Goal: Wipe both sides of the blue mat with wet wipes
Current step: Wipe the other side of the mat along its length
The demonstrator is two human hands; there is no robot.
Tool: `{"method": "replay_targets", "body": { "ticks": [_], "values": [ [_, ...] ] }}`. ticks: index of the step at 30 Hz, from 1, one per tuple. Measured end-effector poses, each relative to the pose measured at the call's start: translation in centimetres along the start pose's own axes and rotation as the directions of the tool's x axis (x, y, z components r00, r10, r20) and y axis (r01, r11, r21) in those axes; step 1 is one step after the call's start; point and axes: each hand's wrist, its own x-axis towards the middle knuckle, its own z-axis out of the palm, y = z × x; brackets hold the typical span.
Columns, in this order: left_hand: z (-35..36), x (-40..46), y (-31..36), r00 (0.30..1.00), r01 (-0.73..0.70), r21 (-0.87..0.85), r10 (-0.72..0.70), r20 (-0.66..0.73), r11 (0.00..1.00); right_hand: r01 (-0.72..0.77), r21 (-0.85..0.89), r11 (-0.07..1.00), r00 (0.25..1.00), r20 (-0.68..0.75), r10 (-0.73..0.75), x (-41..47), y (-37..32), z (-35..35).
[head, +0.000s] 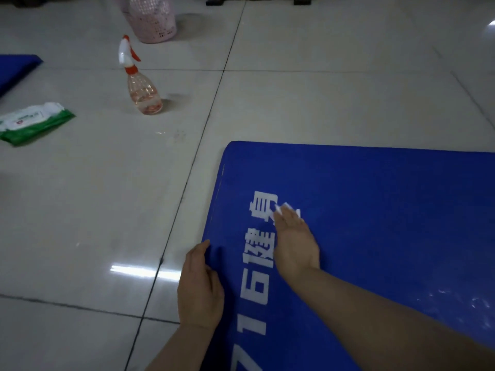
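A blue mat (375,210) with white printed characters lies flat on the tiled floor and fills the lower right of the head view. My right hand (294,242) lies flat on the mat near its left end, fingers straight, pressing a white wet wipe (281,208) that shows past the fingertips. My left hand (201,285) holds the mat's left edge, thumb on top of the blue surface and fingers hidden beneath. A green and white pack of wet wipes (34,123) lies on the floor at the far left.
A clear spray bottle (142,87) with an orange and white trigger head stands on the tiles beyond the mat. Behind it is a pink perforated basket (152,20). A corner of a second blue mat (16,68) shows at the left edge.
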Motion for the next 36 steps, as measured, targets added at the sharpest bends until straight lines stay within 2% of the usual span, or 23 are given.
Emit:
{"method": "replay_targets", "body": {
  "ticks": [1, 2, 4, 5, 6, 7, 8, 10, 12, 14, 16, 18, 19, 20, 21, 22, 23, 25, 27, 29, 31, 34, 36],
  "values": [
    [-0.1, -0.4, -0.1, 1.000, -0.006, -0.009, 0.006, 0.004, 1.000, -0.026, 0.035, 0.999, 0.999, -0.030, 0.027, -0.5, -0.3, 0.2],
    [-0.2, -0.5, -0.3, 1.000, -0.010, -0.016, 0.010, -0.001, 1.000, 0.008, 0.023, 1.000, 0.995, -0.097, -0.006, -0.9, -1.2, 0.7],
    [-0.1, -0.1, -0.2, 1.000, 0.012, -0.042, -0.013, -0.024, 0.999, 0.161, -0.065, 0.985, 0.968, -0.183, -0.171, -1.8, -4.3, 1.7],
    [-0.1, 0.0, -0.1, 0.999, 0.030, -0.069, -0.033, -0.035, 0.997, 0.301, -0.084, 0.950, 0.941, -0.133, -0.310, -2.6, -6.0, 2.3],
    [-0.2, 0.0, -0.1, 0.997, 0.052, -0.107, -0.057, -0.044, 0.993, 0.398, -0.020, 0.917, 0.917, -0.028, -0.398, -3.3, -7.4, 2.3],
    [-0.4, 0.0, 0.1, 0.995, 0.072, -0.151, -0.081, -0.055, 0.986, 0.438, 0.024, 0.899, 0.897, 0.051, -0.439, -3.7, -8.3, 2.1],
    [-0.6, -0.1, 0.2, 0.994, 0.074, -0.183, -0.088, -0.070, 0.980, 0.466, 0.049, 0.883, 0.881, 0.069, -0.469, -3.7, -8.5, 1.8],
    [-1.0, -0.2, 0.3, 0.994, 0.020, -0.201, -0.041, -0.097, 0.979, 0.478, -0.030, 0.878, 0.878, 0.040, -0.477, -3.4, -7.3, 2.3],
    [-0.9, -0.2, 0.1, 0.994, -0.016, -0.190, -0.005, -0.108, 0.982, 0.455, -0.111, 0.884, 0.891, 0.061, -0.451, -3.2, -4.6, 2.4],
    [-0.7, -0.3, 0.2, 0.994, -0.009, -0.204, -0.015, -0.113, 0.979, 0.295, -0.129, 0.947, 0.955, 0.058, -0.290, -3.1, -1.9, 1.8],
    [-0.6, -0.4, 0.1, 0.993, 0.011, -0.217, -0.036, -0.113, 0.976, 0.115, -0.031, 0.993, 0.993, 0.034, -0.113, -3.4, -0.6, 0.9],
    [-0.6, -0.4, 0.2, 0.994, 0.025, -0.213, -0.048, -0.101, 0.977, 0.040, 0.090, 0.995, 0.997, -0.068, -0.034, -3.8, -0.7, 1.2],
    [-0.6, -0.4, 0.3, 0.994, 0.033, -0.206, -0.053, -0.092, 0.978, 0.062, 0.110, 0.992, 0.984, -0.173, -0.043, -4.1, -1.4, 1.4],
    [-0.6, -0.3, 0.3, 0.995, 0.037, -0.202, -0.056, -0.087, 0.979, 0.131, 0.040, 0.991, 0.973, -0.199, -0.120, -4.4, -2.7, 1.7],
    [-0.7, -0.2, 0.4, 0.994, 0.043, -0.205, -0.061, -0.085, 0.978, 0.252, -0.058, 0.966, 0.955, -0.146, -0.258, -5.0, -4.2, 2.5],
    [-0.7, -0.1, 0.3, 0.994, 0.054, -0.217, -0.074, -0.084, 0.975, 0.365, -0.102, 0.925, 0.930, -0.004, -0.367, -6.0, -5.8, 2.9],
    [-0.8, -0.1, 0.3, 0.992, 0.075, -0.238, -0.097, -0.081, 0.968, 0.398, -0.065, 0.915, 0.916, 0.091, -0.392, -6.6, -7.0, 3.2],
    [-1.1, 0.0, 0.3, 0.990, 0.111, -0.268, -0.130, -0.055, 0.957, 0.426, 0.035, 0.904, 0.896, 0.119, -0.427, -6.8, -8.3, 2.8],
    [-1.5, 0.0, 0.2, 0.991, 0.127, -0.247, -0.133, -0.008, 0.961, 0.456, 0.102, 0.884, 0.883, 0.076, -0.464, -6.8, -7.9, 2.9],
    [-1.8, -0.3, 0.3, 0.992, 0.125, -0.235, -0.120, 0.036, 0.964, 0.435, 0.096, 0.896, 0.900, -0.020, -0.435, -6.3, -6.6, 3.1],
    [-2.0, -0.7, 0.3, 0.994, 0.104, -0.213, -0.093, 0.060, 0.972, 0.349, -0.009, 0.937, 0.933, -0.086, -0.348, -5.6, -5.0, 2.8],
    [-1.8, -1.2, 0.6, 0.989, 0.146, -0.236, -0.135, 0.065, 0.961, 0.162, 0.011, 0.987, 0.987, 0.008, -0.162, -4.6, -2.0, 1.7],
    [-1.8, -1.2, 1.1, 0.979, 0.203, -0.299, -0.197, 0.051, 0.933, 0.021, 0.075, 0.997, 0.999, -0.033, -0.018, -3.6, -1.0, 0.5]
  ]
}}
